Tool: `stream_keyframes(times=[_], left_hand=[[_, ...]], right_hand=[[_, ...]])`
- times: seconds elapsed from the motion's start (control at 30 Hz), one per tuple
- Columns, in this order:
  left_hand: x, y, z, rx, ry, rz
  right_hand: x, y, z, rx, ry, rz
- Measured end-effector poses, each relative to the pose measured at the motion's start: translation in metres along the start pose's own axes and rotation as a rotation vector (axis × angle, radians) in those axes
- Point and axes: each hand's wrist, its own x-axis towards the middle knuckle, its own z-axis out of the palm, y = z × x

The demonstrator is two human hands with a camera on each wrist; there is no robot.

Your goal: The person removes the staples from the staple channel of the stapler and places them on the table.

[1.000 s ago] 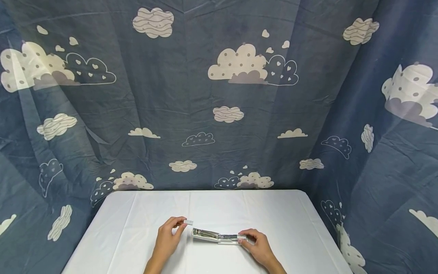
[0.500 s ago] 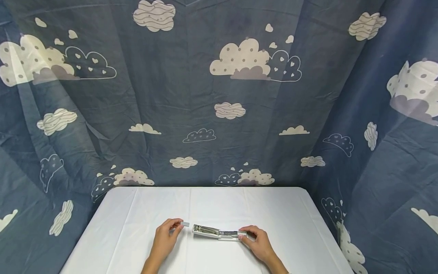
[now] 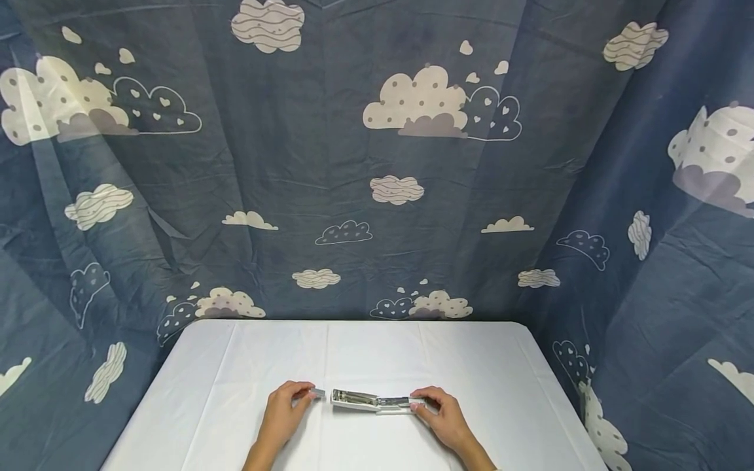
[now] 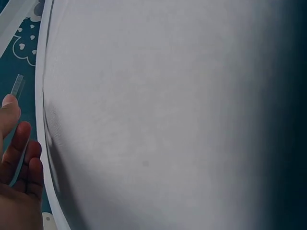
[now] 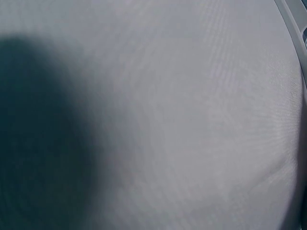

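Observation:
A white stapler (image 3: 355, 400) lies spread open above the middle of the white table, its cover swung over to the left and its metal inside showing. At its right end my right hand (image 3: 443, 418) grips it between thumb and fingers. My left hand (image 3: 281, 413) pinches a short grey strip of staples (image 3: 319, 393), which sticks out past the fingertips just left of the stapler's cover, with a small gap between. In the left wrist view the strip stands up from the thumb (image 4: 9, 112), and the other fingers are bent below it. Neither the right hand nor the stapler shows in the right wrist view.
The white table (image 3: 471, 353) has rounded far corners. Behind it and along both sides hangs a dark blue curtain (image 3: 283, 183) with printed clouds. A broad dark blur covers the left part of the right wrist view.
My left hand has drawn a little left and lower with the staple strip, and less of the strip sticks out. The right hand and stapler have stayed nearly in place; the head view tilted slightly.

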Motion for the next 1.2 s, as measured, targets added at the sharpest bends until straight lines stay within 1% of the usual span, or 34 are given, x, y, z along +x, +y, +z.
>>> stream_keyframes(times=[0.23, 0.4, 0.57, 0.73, 0.83, 0.97, 1.07, 1.2], left_hand=[[-0.001, -0.001, -0.002, 0.061, -0.033, -0.056], [-0.002, 0.0, -0.005, 0.102, -0.084, -0.052], [0.0, 0.0, -0.008, 0.171, -0.122, -0.012], [0.0, 0.001, -0.01, 0.225, -0.139, 0.027], [0.001, 0.002, -0.011, 0.279, -0.143, 0.062], [0.002, 0.004, -0.011, 0.322, -0.136, 0.104], [0.002, 0.005, -0.011, 0.325, -0.129, 0.111], [0.001, 0.004, -0.01, 0.325, -0.132, 0.094]], right_hand=[[0.0, -0.001, 0.001, -0.017, -0.005, 0.017], [0.001, -0.001, 0.002, -0.005, 0.007, 0.017], [0.002, 0.0, 0.003, -0.018, 0.014, 0.016], [0.002, 0.001, 0.002, -0.028, 0.012, 0.018], [0.001, 0.0, 0.001, -0.039, 0.015, 0.016], [0.001, -0.001, 0.001, -0.045, 0.024, 0.008], [0.002, 0.0, 0.001, -0.048, 0.024, 0.008], [0.002, 0.001, 0.001, -0.054, 0.019, 0.012]])
